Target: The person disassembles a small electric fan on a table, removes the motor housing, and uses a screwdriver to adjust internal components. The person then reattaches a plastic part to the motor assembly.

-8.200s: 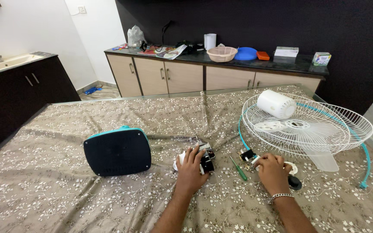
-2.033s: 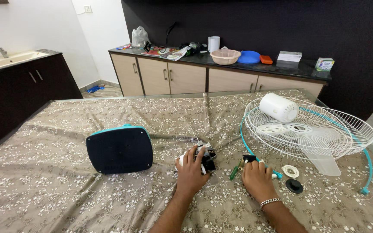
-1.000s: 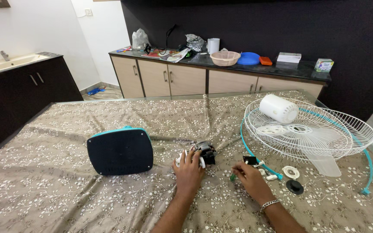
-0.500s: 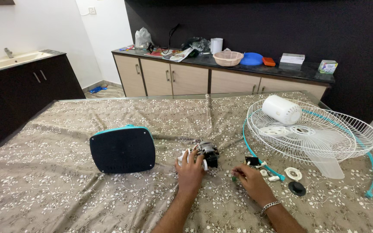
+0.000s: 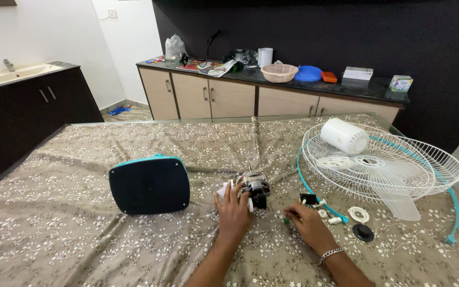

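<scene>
Your left hand [image 5: 233,204] lies over the fan motor [image 5: 255,187] mid-table, fingers curled down on its near side, pinning it so it can't roll on the floral cloth [image 5: 70,244]. Left of that, the dark fan base [image 5: 150,185] with its teal rim stands apart. Moving right, your right hand [image 5: 305,222] pinches closed on a small green-handled screwdriver [image 5: 286,220], though the grip is partly hidden. Beyond it lie a black switch piece [image 5: 309,199], white cap [image 5: 357,214] and black knob [image 5: 363,232], gathered beside the white fan guard [image 5: 383,165] holding the white motor cover [image 5: 345,136].
</scene>
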